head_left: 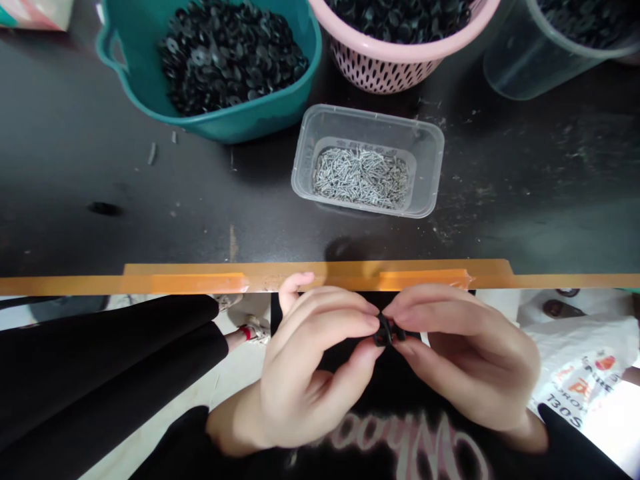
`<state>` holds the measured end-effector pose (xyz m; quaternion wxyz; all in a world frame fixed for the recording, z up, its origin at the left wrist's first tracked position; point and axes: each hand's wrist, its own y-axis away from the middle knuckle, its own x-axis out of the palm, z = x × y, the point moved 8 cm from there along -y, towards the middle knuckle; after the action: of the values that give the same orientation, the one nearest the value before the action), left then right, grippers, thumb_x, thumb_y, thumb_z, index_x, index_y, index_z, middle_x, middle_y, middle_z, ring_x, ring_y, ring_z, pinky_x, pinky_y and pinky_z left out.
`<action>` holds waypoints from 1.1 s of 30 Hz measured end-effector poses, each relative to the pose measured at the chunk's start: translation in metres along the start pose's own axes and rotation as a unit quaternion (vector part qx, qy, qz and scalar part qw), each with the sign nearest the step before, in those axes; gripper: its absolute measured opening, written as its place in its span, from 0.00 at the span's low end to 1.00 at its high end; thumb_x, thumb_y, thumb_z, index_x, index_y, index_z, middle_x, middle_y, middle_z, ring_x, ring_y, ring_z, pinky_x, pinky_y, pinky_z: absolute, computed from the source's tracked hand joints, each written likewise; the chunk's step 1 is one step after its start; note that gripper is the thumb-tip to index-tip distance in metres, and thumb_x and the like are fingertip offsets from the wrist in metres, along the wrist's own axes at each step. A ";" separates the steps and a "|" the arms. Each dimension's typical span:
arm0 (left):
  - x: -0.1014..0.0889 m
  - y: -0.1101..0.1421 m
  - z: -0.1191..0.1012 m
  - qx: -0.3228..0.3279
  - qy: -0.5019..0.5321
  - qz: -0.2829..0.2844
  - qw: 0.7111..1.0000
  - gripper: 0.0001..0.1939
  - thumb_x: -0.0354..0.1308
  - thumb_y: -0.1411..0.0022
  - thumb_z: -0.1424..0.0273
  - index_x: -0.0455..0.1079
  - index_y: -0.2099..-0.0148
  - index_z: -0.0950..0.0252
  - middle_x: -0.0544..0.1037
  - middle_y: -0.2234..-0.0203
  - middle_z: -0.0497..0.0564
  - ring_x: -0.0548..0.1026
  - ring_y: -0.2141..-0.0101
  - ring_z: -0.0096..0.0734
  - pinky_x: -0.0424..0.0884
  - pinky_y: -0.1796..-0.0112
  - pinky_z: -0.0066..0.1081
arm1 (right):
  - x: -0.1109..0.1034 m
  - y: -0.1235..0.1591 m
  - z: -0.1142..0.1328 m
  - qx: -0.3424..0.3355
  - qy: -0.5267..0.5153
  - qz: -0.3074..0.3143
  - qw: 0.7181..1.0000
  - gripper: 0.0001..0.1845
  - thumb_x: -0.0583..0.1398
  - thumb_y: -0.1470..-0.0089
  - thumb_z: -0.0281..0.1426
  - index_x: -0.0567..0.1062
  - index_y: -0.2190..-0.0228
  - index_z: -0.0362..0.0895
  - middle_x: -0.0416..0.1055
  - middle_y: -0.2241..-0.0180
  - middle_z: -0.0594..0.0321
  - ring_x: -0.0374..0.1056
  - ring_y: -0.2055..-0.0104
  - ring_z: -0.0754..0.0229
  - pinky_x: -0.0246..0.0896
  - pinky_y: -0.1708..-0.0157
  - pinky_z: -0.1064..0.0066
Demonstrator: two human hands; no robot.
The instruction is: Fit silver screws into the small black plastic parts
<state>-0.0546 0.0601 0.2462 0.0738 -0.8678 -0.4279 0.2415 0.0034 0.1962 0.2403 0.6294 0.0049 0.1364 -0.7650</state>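
Two hands, left [313,373], right [465,360], fingertips [370,322] pinching a small black part [385,331]

The left hand [310,367] and right hand [465,353] pinch a small black piece [386,331] between their fingertips, just below the taped edge of the bench [150,220]. On the bench, a clear tub [305,180] of silver screws [361,177] sits beside a teal basin [250,120] of black washers [230,57] and just below a pink basket [385,67].

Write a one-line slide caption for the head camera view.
The left hand and right hand pinch a small black part below a clear tub of screws.
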 end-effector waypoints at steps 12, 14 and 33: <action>0.001 0.002 0.004 0.023 0.059 0.012 0.998 0.19 0.58 0.44 0.89 0.69 0.52 0.68 0.75 0.62 0.54 0.75 0.62 0.29 0.76 0.61 0.33 | 0.002 -0.002 -0.003 0.006 -0.008 0.009 1.000 0.21 0.65 0.48 0.19 0.78 0.54 0.48 0.79 0.61 0.62 0.76 0.63 0.61 0.76 0.66 0.73; 0.001 0.002 0.005 0.015 0.079 0.001 0.997 0.20 0.57 0.44 0.91 0.70 0.52 0.69 0.75 0.64 0.53 0.75 0.62 0.29 0.76 0.60 0.33 | 0.003 -0.002 -0.003 0.002 -0.011 0.017 1.000 0.21 0.66 0.48 0.19 0.78 0.54 0.48 0.79 0.61 0.63 0.76 0.62 0.61 0.76 0.64 0.74; 0.003 0.007 0.017 -0.056 0.124 -0.013 0.991 0.15 0.61 0.38 0.83 0.71 0.50 0.69 0.77 0.59 0.49 0.75 0.54 0.21 0.70 0.48 0.17 | 0.004 0.001 -0.019 0.061 -0.076 0.013 0.995 0.18 0.65 0.46 0.18 0.79 0.57 0.49 0.76 0.60 0.64 0.73 0.59 0.65 0.71 0.60 0.77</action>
<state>-0.0564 0.0565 0.2277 0.0809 -0.8884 -0.4391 0.1071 0.0001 0.1959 0.2215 0.6464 -0.0134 0.0414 -0.7618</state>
